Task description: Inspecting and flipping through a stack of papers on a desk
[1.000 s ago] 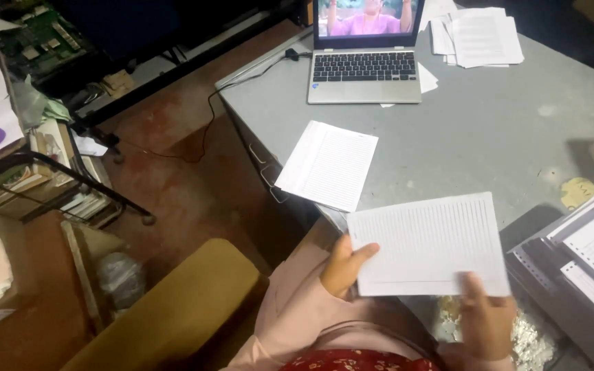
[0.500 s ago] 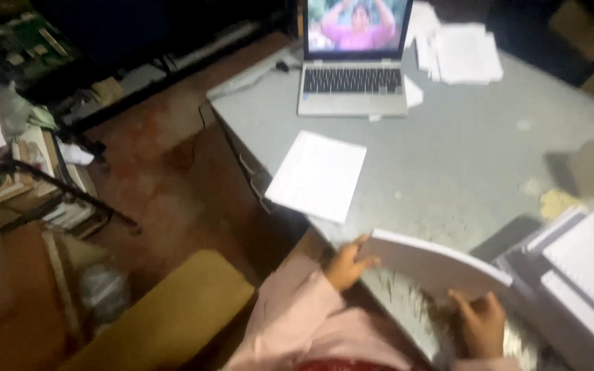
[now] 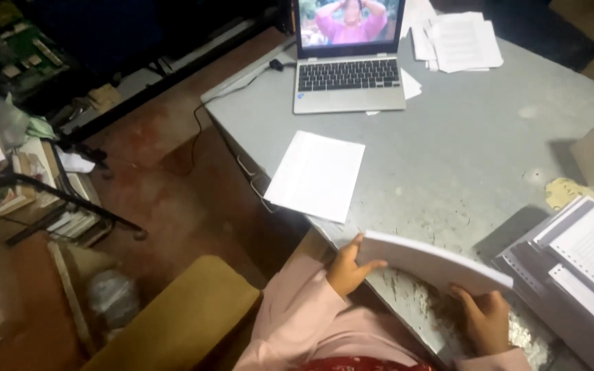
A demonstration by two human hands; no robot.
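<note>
Grey table (image 3: pixel 489 130), reddish-brown floor (image 3: pixel 166 178), tan chair (image 3: pixel 180 316), black wire rack (image 3: pixel 42 206), dim light

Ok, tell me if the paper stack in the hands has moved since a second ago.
Yes. The paper stack has tipped from facing up to nearly edge-on, low over the grey table, held by the left hand and right hand.

The paper stack (image 3: pixel 434 264) looks white, matt and smooth. Under it, the table (image 3: pixel 476 137) is grey, dull and scratched, with rough worn patches. Beyond it, the laptop (image 3: pixel 349 75) looks like smooth silver metal or plastic.
</note>
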